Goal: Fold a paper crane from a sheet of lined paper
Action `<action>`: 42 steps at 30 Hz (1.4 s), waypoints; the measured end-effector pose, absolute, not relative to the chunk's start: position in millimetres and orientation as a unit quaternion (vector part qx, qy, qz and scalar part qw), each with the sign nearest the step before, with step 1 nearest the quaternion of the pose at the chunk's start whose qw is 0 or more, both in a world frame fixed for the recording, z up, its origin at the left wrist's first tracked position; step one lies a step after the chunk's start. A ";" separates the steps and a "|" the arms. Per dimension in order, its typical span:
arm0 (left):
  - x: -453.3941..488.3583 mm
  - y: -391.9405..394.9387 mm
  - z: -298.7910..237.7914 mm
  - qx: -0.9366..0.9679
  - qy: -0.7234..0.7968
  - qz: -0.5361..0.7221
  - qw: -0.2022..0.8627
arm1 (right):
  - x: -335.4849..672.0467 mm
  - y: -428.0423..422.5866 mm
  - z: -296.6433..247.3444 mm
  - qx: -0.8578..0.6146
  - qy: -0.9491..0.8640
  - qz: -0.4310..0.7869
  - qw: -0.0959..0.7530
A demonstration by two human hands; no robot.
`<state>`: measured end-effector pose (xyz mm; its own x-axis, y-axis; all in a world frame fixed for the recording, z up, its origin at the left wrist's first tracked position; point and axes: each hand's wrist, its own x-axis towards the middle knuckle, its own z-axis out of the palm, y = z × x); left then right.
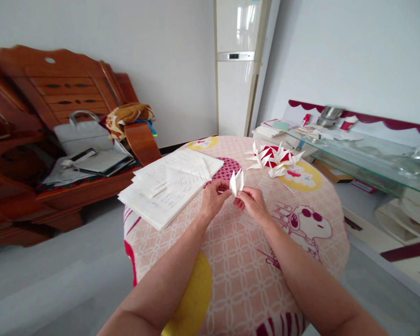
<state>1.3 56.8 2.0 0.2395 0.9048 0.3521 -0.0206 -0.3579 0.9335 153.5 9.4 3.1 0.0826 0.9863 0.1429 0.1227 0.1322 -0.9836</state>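
Between my two hands, above the middle of the table, is a small folded white paper with pointed upper tips, like a partly shaped paper crane. My left hand pinches its lower left side. The fingers of my right hand are closed on its lower right edge. Several finished white paper cranes sit together farther back to the right. Left of my hands lies a stack of written paper sheets, with a loose folded sheet on top.
A patterned pink cloth covers the round table. To the right stands a glass-topped shelf with papers, a metal bowl and a cup. A wooden sofa at left holds a grey bag and a laptop-like item. A tall white cabinet unit stands behind.
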 end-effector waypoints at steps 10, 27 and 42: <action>-0.7 55.3 4.5 0.640 0.329 0.498 0.484 | 154.6 9.6 1.3 -0.510 -0.542 0.405 0.531; -1.5 52.5 9.6 0.583 0.331 0.471 0.573 | 154.5 10.7 5.1 -0.488 -0.486 0.453 0.566; 1.2 53.0 5.4 0.661 0.362 0.507 0.419 | 155.5 11.1 -0.1 -0.518 -0.532 0.423 0.519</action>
<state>1.2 53.0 5.4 0.2244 0.9029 0.3667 0.0542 -0.3873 0.9204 155.5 11.1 -0.1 0.0754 0.9906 0.1145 0.1123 0.1057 -0.9880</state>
